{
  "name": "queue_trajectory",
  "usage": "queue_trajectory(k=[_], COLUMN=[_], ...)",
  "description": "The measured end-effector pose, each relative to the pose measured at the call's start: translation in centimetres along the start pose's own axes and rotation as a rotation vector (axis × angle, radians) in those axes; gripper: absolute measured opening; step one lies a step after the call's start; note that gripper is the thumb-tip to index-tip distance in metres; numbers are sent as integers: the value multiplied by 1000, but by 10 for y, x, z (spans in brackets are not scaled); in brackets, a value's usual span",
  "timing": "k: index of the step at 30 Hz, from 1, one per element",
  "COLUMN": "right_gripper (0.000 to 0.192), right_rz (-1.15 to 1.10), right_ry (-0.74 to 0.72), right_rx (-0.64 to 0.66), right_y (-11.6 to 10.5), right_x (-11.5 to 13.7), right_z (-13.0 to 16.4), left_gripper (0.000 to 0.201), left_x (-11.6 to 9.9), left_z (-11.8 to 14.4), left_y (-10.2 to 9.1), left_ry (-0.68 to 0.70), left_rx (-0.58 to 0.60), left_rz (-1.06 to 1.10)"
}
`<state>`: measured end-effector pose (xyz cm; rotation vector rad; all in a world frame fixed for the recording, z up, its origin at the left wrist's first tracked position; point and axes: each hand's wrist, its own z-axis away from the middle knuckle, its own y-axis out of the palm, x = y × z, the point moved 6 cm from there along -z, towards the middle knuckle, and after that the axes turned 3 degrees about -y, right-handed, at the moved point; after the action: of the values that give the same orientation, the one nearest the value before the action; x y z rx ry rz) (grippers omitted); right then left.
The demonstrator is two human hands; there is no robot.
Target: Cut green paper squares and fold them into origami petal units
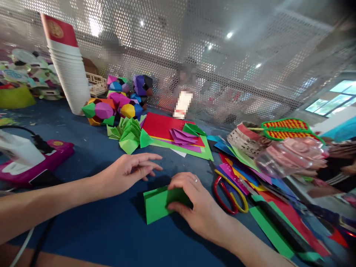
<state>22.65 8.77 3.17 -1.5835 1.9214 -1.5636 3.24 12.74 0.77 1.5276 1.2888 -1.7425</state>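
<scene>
My right hand (191,200) grips a folded piece of green paper (157,205) between thumb and fingers, its long side standing up from the blue table. A ring shows on that hand. To the left of the paper, my left hand (130,172) hovers just over the table with fingers stretched out and nothing in them. Beyond it sits a light green pleated paper fold (129,135). Behind both hands lies a stack of coloured paper sheets (164,126), with purple folded papers (183,137) on top. Scissors with red and yellow handles (226,193) rest right of my right hand.
A black-handled cutter (275,217) lies over coloured sheets at right, near a pink clear bottle (294,155). Faceted paper balls (101,111) and stacked paper cups (66,70) stand at back left. A purple power strip (58,155) sits at left, before a perforated metal screen (164,44).
</scene>
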Motion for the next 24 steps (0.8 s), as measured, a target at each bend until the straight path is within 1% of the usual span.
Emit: queue_trajectory(k=[1, 2, 4, 6, 7, 8, 10, 11, 13, 15, 18, 21, 24], right_gripper=[18, 16, 19, 21, 21, 22, 25, 26, 29, 31, 30, 25, 25], right_rz=[-14, -23, -20, 1, 12, 23, 47, 65, 115, 162, 207, 254, 287], right_ry=[-38, -73, -125, -160, -178, -194, -232, -252, -289, -313, -327, -296, -230], right_rx=[-44, -87, -161, -205, -218, -225, -232, -236, -244, -235, -190, -170, -147], right_y=[-2, -4, -7, -10, -11, -11, -11, -12, -12, -12, -9, -6, -1], right_x=[3, 6, 12, 18, 22, 25, 32, 34, 38, 39, 36, 29, 20], right_z=[1, 2, 3, 4, 4, 5, 6, 7, 9, 10, 10, 8, 6], left_gripper=[46, 49, 59, 68, 70, 73, 79, 83, 88, 87, 84, 81, 76], left_x=[0, 0, -3, -10, -14, -17, -21, -21, -19, -15, -11, -7, -3], left_z=[1, 3, 8, 14, 17, 19, 22, 22, 20, 17, 12, 9, 9], left_y=[2, 5, 15, 26, 30, 33, 38, 39, 38, 33, 21, 12, 11], left_ry=[-19, -39, -79, -109, -118, -126, -158, -187, -244, -282, -299, -330, -381], left_rx=[25, 70, 206, 356, 414, 457, 498, 497, 455, 368, 225, 123, 112], left_rz=[50, 110, 239, 350, 391, 419, 440, 438, 440, 463, 543, 599, 607])
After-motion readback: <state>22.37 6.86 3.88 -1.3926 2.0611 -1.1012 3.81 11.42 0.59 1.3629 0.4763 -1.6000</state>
